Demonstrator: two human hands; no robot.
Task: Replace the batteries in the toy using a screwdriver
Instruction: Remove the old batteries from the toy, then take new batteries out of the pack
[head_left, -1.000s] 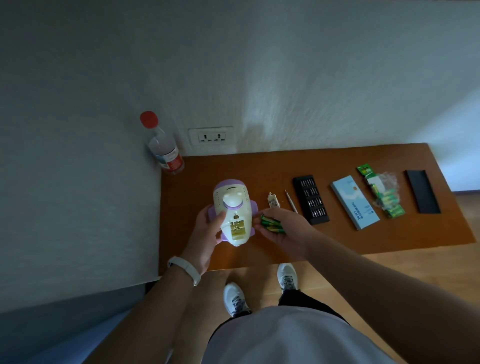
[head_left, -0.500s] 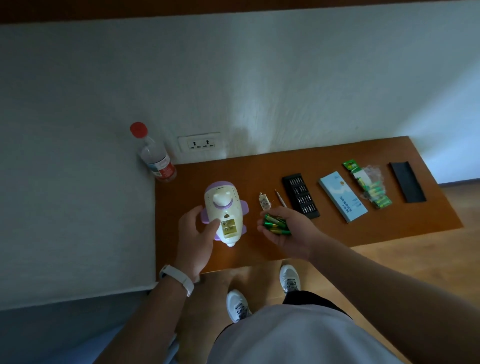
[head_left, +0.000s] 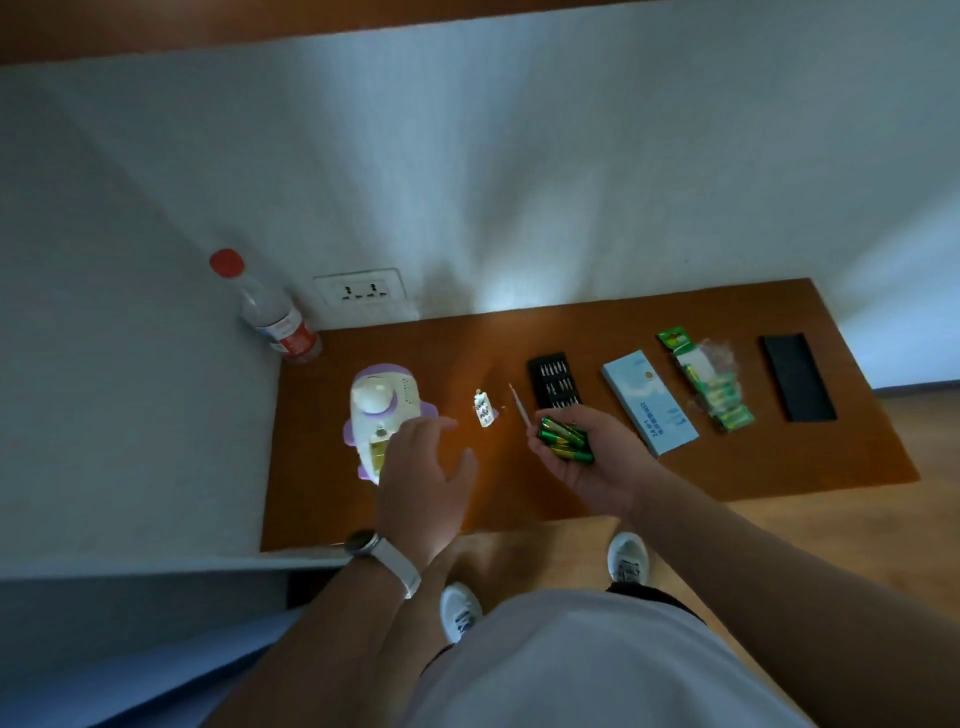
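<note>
One toy (head_left: 383, 410) near the bench's (head_left: 727, 467) left edge; left hand (head_left: 423, 475) spread wide, right hand (head_left: 592, 457) cupping roughly four batteries (head_left: 563, 439).

Between my left hand (head_left: 423, 480) and my right hand (head_left: 587, 457) the brown table (head_left: 519, 499) lies bare along its near edge, so either hand can cross there freely. Farther back in that gap the small cover plate (head_left: 483, 410) and the thin screwdriver (head_left: 519, 410) lie flat and apart, low obstacles only. The toy (head_left: 379, 410) sits just beside and partly under my left fingers, blocking the way leftward; behind it the bottle (head_left: 275, 317) stands in the corner against the wall. To the right, the bit case (head_left: 555, 382), blue box (head_left: 649, 402), battery pack (head_left: 709, 382) and black lid (head_left: 797, 376) form a row with narrow bare strips between them.
</note>
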